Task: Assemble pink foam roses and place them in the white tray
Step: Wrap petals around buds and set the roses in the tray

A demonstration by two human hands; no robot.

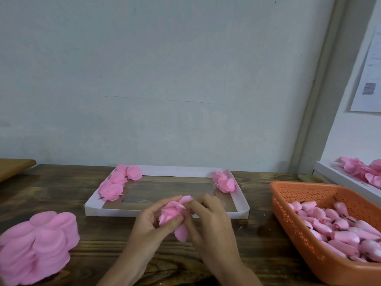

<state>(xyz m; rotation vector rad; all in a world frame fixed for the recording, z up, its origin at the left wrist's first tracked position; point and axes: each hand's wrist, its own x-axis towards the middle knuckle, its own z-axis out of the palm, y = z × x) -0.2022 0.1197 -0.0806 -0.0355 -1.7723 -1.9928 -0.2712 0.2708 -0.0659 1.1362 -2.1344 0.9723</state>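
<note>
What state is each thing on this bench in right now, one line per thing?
white tray: lies flat, partly filled.
finished roses: lie in the tray at its left end and far right corner.
rose: held in both hands, one petal hanging loose below.
left hand: grips the rose.
right hand: pinches the rose's petals.
petal stack: piled on the table, untouched.
orange basket: holds many pink buds.

Partly assembled pink foam rose (172, 213), one petal hanging loose, gripped between left hand (148, 222) and right hand (213, 223), just before shallow white tray (123, 212), finished roses (114, 183) clustered in far-left corner, further roses (224, 182) in far-right corner.
</note>
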